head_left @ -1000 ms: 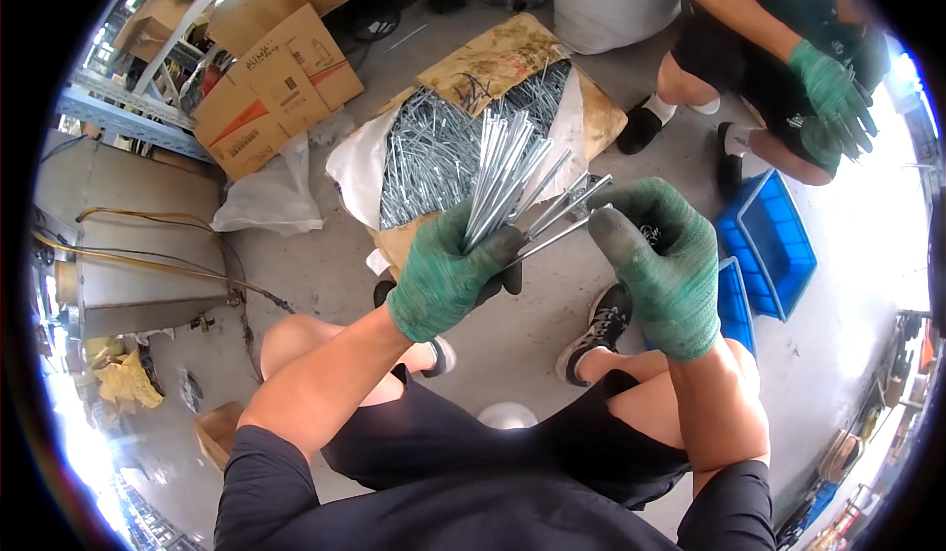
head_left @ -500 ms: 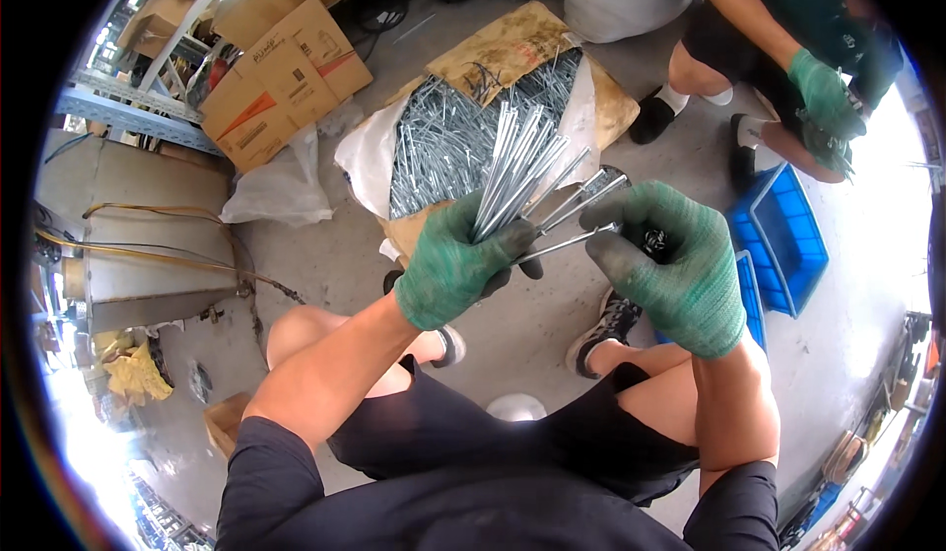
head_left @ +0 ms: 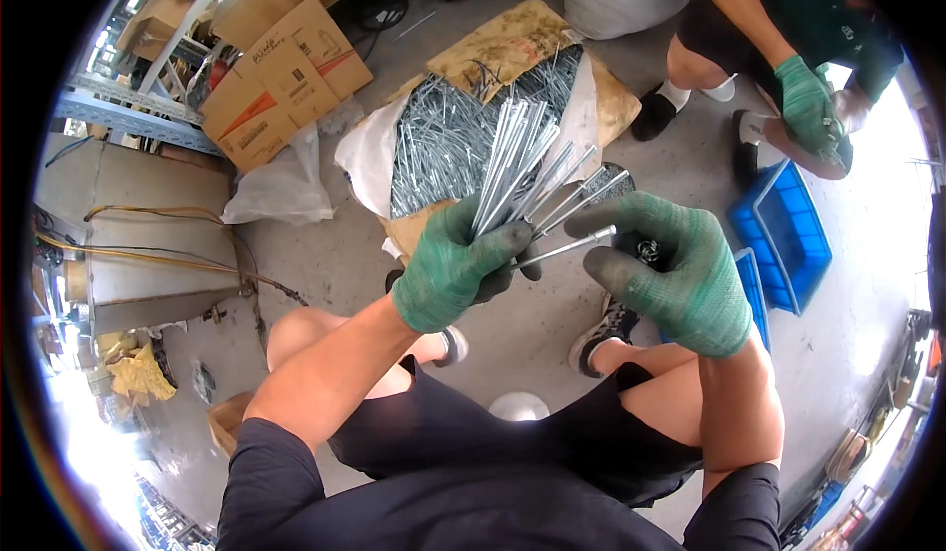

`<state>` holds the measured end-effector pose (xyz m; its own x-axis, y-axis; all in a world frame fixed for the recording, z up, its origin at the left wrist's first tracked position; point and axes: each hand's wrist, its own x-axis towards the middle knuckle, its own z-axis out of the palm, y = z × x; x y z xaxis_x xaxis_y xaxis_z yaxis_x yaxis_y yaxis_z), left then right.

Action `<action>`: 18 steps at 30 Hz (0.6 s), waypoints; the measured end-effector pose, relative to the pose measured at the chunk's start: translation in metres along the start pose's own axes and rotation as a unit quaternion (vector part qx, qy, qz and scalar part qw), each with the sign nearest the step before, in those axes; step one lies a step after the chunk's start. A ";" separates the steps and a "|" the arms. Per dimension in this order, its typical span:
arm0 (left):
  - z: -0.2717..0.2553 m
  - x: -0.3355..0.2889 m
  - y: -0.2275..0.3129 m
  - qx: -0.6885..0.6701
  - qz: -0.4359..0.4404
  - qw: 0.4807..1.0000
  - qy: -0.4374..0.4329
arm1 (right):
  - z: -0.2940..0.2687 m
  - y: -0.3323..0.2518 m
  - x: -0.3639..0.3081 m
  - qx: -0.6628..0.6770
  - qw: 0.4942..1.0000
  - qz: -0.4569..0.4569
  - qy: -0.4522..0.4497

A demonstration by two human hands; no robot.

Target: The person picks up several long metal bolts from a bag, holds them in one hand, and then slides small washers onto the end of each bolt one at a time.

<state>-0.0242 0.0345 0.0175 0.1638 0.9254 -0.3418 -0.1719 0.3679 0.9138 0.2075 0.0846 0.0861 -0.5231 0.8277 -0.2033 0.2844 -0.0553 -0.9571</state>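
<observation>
My left hand (head_left: 443,265), in a green glove with dark fingertips, is closed round a bundle of long steel bolts (head_left: 512,157). Most of them point up and away, while a few fan out to the right. One bolt (head_left: 567,247) sticks out nearly level toward my right hand (head_left: 680,270), which wears a matching glove. Its thumb and forefinger are parted just beside that bolt's tip. Small shiny metal pieces (head_left: 647,251) lie within the curled fingers of this hand; their exact kind is too small to tell.
Beyond my hands, an opened sack (head_left: 611,103) holds a heap of similar bolts (head_left: 434,147). Blue crates (head_left: 783,241) stand at the right, near a co-worker with a gloved hand (head_left: 810,107). Cardboard boxes (head_left: 286,83) and a metal cabinet (head_left: 158,236) are at the left.
My right thumb and forefinger have spread and come away from the level bolt's tip. The left hand still grips the bundle. The co-worker's gloved hand has shifted slightly left.
</observation>
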 end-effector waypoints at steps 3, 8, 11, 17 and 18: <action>-0.004 0.001 -0.003 -0.020 -0.005 1.000 -0.020 | -0.006 -0.006 0.000 -0.028 0.999 0.022 -0.009; -0.004 -0.004 0.006 -0.061 -0.048 0.996 -0.053 | -0.027 0.019 0.010 0.243 0.967 0.028 0.078; -0.006 -0.005 0.004 -0.001 -0.037 0.996 -0.086 | -0.017 0.022 0.016 0.195 0.979 0.043 0.037; -0.009 -0.006 -0.002 0.008 -0.059 0.992 -0.107 | -0.010 0.024 0.014 0.316 0.945 0.088 0.003; -0.008 -0.007 -0.001 0.022 -0.056 0.993 -0.105 | -0.011 0.024 0.015 0.302 0.949 0.088 -0.009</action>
<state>-0.0332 0.0285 0.0171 0.3789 0.8380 -0.3926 -0.0989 0.4585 0.8832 0.2148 0.1018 0.0626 -0.5252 0.7669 -0.3688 -0.1405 -0.5056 -0.8512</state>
